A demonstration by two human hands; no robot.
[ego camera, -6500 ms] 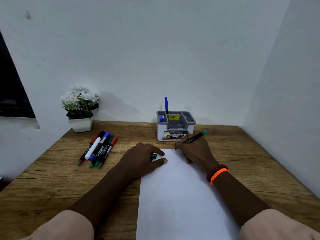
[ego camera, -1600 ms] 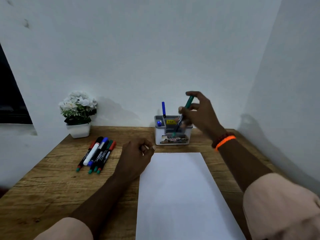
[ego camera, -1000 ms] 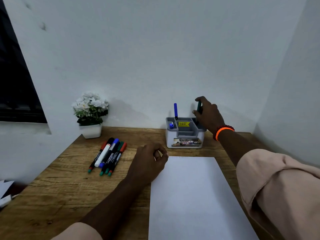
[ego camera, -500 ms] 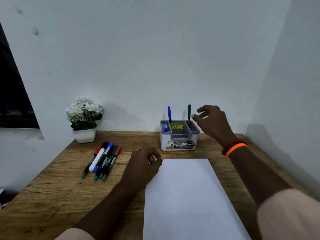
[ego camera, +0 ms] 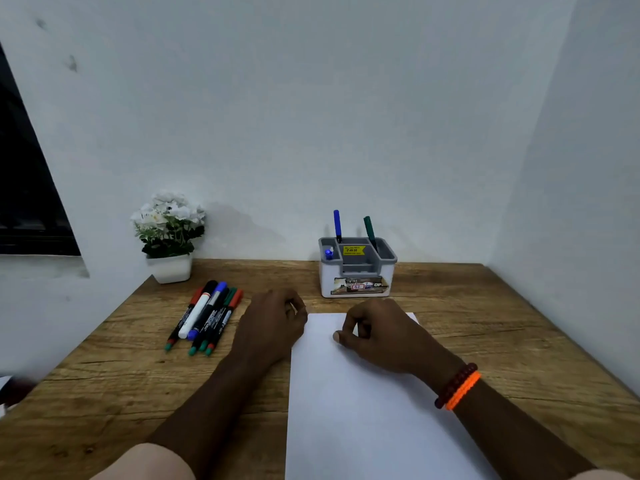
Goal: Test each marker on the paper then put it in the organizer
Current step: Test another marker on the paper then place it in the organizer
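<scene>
A white sheet of paper [ego camera: 363,417] lies on the wooden table [ego camera: 512,341] in front of me. Behind it stands the grey and white organizer [ego camera: 358,284], with a blue marker [ego camera: 337,225] and a green marker [ego camera: 369,232] upright in its back slots and a small blue cap end [ego camera: 328,253] at its left. Several markers [ego camera: 207,317] lie side by side to the left. My left hand [ego camera: 272,323] rests on the table at the paper's top left corner, fingers loosely curled, holding nothing I can see. My right hand [ego camera: 377,332] rests on the paper's top edge, also loosely curled and empty.
A white pot of white flowers [ego camera: 169,237] stands at the back left against the wall. White walls close the table in at the back and the right. A dark window opening [ego camera: 24,188] is at the far left.
My right hand set the green marker upright in the organizer, let go of it and came back down onto the paper. My left hand stayed by the paper's corner.
</scene>
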